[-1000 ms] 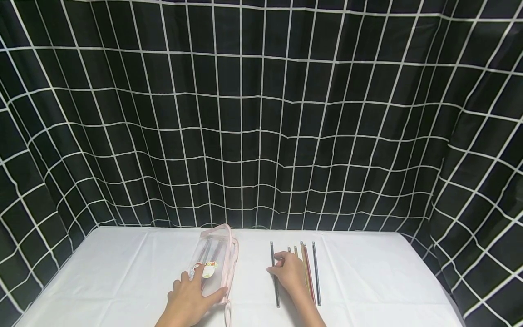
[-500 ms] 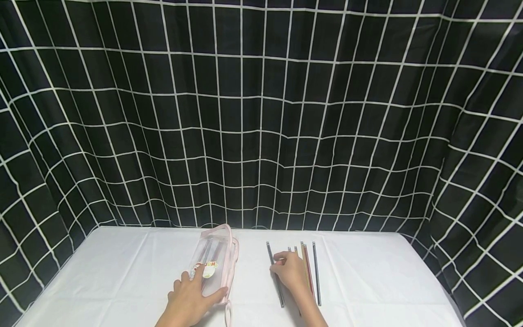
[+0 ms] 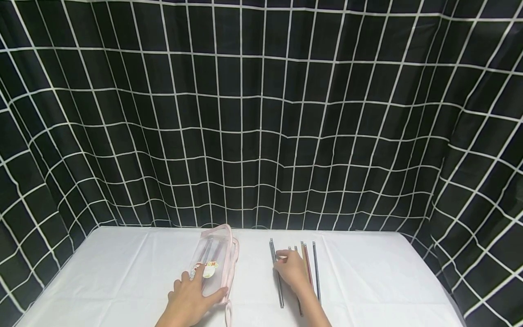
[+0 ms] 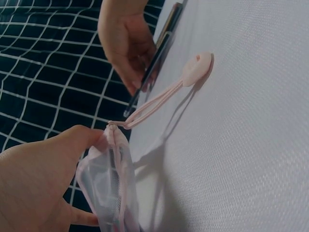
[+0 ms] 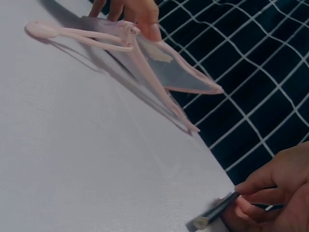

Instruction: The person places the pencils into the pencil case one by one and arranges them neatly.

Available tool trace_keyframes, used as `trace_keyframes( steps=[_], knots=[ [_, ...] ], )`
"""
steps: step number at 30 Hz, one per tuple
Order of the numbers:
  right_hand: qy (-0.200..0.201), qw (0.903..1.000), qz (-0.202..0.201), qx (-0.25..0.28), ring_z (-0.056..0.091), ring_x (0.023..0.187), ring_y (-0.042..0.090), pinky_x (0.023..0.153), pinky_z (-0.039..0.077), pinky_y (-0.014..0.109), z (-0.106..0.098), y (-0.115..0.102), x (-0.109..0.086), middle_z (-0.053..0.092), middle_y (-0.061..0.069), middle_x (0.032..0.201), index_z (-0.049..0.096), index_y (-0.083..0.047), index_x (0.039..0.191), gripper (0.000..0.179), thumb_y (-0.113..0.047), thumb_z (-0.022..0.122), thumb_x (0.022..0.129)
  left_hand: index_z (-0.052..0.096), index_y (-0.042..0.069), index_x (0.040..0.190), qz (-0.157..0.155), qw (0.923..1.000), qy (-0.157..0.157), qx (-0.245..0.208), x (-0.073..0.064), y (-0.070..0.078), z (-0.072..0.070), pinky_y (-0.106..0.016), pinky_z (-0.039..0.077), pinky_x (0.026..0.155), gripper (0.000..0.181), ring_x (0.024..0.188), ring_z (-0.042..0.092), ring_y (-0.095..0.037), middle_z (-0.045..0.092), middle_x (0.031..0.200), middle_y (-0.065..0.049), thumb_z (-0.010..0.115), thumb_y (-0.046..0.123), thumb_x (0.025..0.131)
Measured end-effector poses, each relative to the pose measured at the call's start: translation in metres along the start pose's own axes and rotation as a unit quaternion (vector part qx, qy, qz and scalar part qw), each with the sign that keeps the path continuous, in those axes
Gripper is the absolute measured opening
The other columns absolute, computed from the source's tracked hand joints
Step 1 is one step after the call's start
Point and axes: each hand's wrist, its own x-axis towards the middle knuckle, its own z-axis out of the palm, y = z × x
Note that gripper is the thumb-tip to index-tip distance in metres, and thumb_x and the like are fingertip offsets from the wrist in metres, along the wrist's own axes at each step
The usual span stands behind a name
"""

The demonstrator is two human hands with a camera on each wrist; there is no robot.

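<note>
A clear pencil pouch (image 3: 214,282) with pink trim lies left of centre in the head view, slim sticks showing inside. My left hand (image 3: 189,297) holds its near end, thumb at the zip corner and fingers over the front. In the left wrist view the pink pull cord (image 4: 159,100) trails from that corner. My right hand (image 3: 292,271) pinches a dark, slim pencil (image 3: 279,290) between thumb and fingers, and its end (image 5: 198,224) shows in the right wrist view. Part of the pencil is hidden behind the fingers.
Several more pencils lie under and beside the right forearm, among them a red one (image 3: 308,268) and a dark one (image 3: 316,272) farthest right. A white cloth (image 3: 380,277) covers the table. Black curtains (image 3: 261,113) with white grid lines hang behind and at both sides.
The pencil at my right hand has shifted and tilted, its top swinging left and then back right. My right hand has moved slightly right. The left hand and pouch stay put.
</note>
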Motion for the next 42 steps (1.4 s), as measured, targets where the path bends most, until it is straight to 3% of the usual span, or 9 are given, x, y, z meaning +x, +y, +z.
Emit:
trace_keyframes(
  steps=[7, 13, 42],
  knots=[
    [-0.018, 0.9981, 0.012, 0.058, 0.071, 0.083, 0.023, 0.067, 0.061, 0.035, -0.004, -0.005, -0.003, 0.072, 0.019, 0.096, 0.060, 0.014, 0.135, 0.046, 0.004, 0.066, 0.091, 0.052, 0.001, 0.147, 0.001, 1.0000, 0.002, 0.001, -0.001, 0.001, 0.000, -0.071, 0.049, 0.082, 0.094, 0.103, 0.059, -0.049, 0.057, 0.113, -0.029, 0.074, 0.067, 0.085],
    [-0.018, 0.9942, 0.025, 0.103, 0.073, 0.081, 0.024, 0.066, 0.062, 0.034, -0.005, -0.006, 0.000, 0.073, 0.021, 0.098, 0.057, 0.013, 0.139, 0.049, 0.002, 0.066, 0.093, 0.053, 0.002, 0.146, 0.002, 1.0000, 0.004, 0.000, -0.001, 0.001, -0.001, -0.071, 0.049, 0.081, 0.092, 0.101, 0.059, -0.048, 0.057, 0.111, -0.028, 0.074, 0.067, 0.085],
    [-0.016, 0.9824, 0.031, 0.183, 0.077, 0.078, 0.026, 0.067, 0.064, 0.035, -0.007, -0.017, -0.003, 0.074, 0.021, 0.099, 0.060, 0.009, 0.140, 0.048, 0.004, 0.068, 0.092, 0.053, 0.003, 0.145, -0.002, 1.0000, 0.001, -0.003, -0.001, 0.001, -0.001, -0.071, 0.049, 0.081, 0.091, 0.102, 0.059, -0.048, 0.057, 0.112, -0.027, 0.075, 0.066, 0.084]
  ],
)
